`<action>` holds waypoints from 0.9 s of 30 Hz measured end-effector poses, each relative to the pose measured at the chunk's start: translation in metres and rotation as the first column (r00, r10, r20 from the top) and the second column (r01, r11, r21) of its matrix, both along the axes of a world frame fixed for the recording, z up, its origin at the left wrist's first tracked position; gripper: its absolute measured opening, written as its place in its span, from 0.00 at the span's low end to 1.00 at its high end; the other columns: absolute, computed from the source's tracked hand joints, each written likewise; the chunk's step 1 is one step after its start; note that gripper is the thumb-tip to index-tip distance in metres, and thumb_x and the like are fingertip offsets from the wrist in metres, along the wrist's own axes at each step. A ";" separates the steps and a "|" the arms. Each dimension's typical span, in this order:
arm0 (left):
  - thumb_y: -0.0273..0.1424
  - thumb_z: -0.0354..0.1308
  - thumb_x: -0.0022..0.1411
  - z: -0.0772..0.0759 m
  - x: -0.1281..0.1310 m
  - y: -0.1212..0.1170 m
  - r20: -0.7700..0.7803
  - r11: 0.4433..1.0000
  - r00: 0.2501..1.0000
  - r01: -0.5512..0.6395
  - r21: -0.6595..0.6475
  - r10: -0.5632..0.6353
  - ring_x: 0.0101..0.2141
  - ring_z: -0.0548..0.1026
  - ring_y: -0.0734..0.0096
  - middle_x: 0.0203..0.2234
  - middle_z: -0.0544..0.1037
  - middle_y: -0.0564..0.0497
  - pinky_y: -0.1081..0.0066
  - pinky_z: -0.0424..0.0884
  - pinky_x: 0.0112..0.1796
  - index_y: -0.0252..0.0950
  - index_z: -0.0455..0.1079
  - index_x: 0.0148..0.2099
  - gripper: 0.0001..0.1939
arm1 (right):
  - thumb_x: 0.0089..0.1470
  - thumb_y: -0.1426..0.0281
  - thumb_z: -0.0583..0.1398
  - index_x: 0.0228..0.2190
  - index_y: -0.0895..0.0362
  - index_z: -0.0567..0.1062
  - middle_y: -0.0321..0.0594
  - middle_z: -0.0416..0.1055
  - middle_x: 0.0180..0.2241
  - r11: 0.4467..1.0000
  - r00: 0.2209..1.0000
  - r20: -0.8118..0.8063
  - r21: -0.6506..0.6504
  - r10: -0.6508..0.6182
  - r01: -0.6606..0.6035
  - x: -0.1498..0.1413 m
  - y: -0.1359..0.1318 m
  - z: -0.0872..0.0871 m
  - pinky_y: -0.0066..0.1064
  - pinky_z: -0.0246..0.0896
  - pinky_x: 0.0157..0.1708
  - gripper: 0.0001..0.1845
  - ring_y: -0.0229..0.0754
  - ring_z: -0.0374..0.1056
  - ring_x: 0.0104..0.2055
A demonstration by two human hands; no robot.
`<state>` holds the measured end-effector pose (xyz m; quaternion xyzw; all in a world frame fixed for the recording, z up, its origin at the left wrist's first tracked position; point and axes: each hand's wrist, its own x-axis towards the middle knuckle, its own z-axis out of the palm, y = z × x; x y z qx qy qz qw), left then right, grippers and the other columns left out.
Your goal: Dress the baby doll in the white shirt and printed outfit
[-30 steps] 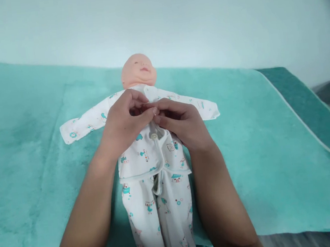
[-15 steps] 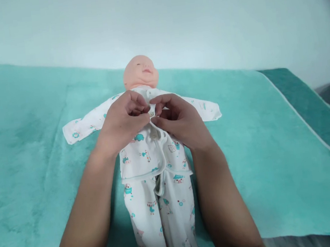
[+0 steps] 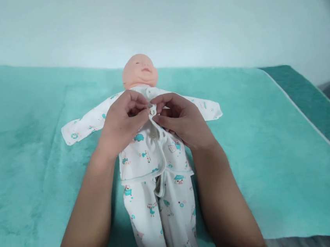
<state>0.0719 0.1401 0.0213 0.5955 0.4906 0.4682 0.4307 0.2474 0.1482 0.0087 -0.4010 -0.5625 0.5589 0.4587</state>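
Note:
A baby doll (image 3: 139, 72) lies on its back, dressed in a white printed baby shirt (image 3: 139, 159) and matching pants (image 3: 178, 208). My left hand (image 3: 126, 121) and my right hand (image 3: 179, 118) meet over the doll's chest, each pinching an edge of the shirt's front opening. A small button (image 3: 152, 112) shows between my fingertips. Higher up, near the neck, another button (image 3: 149, 91) sits at the collar. Below my hands the shirt front hangs loose, its two edges overlapping down to the hem. Some of my fingers are hidden behind the thumbs.
A turquoise blanket (image 3: 262, 148) covers the surface under the doll, with a darker band (image 3: 307, 104) beyond a white line on the right. The doll's sleeves (image 3: 80, 130) spread out to both sides. A pale wall (image 3: 154, 18) rises behind.
The button between my fingertips is now more plainly in sight, as my fingers have shifted slightly at the shirt edge. The doll lies as before.

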 end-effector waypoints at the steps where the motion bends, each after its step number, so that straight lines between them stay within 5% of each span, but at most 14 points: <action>1: 0.27 0.59 0.60 0.001 0.000 0.000 0.001 1.000 1.000 -0.001 0.001 0.001 0.27 0.71 0.77 0.29 0.76 0.55 0.75 0.66 0.26 0.39 0.70 0.40 0.05 | 0.48 0.69 0.71 0.40 0.52 0.78 0.33 0.66 0.35 1.000 1.000 0.001 -0.004 -0.001 0.001 0.000 0.000 0.000 0.23 0.54 0.19 0.16 0.29 0.55 0.25; 27: 0.31 0.63 0.60 0.000 -0.004 0.003 -0.044 0.999 0.999 0.003 0.034 -0.002 0.26 0.68 0.74 0.27 0.75 0.54 0.71 0.64 0.27 0.40 0.76 0.37 0.02 | 0.53 0.67 0.68 0.36 0.51 0.73 0.35 0.69 0.32 0.998 0.997 0.051 0.032 -0.054 0.053 -0.002 -0.001 -0.002 0.27 0.55 0.19 0.09 0.33 0.57 0.23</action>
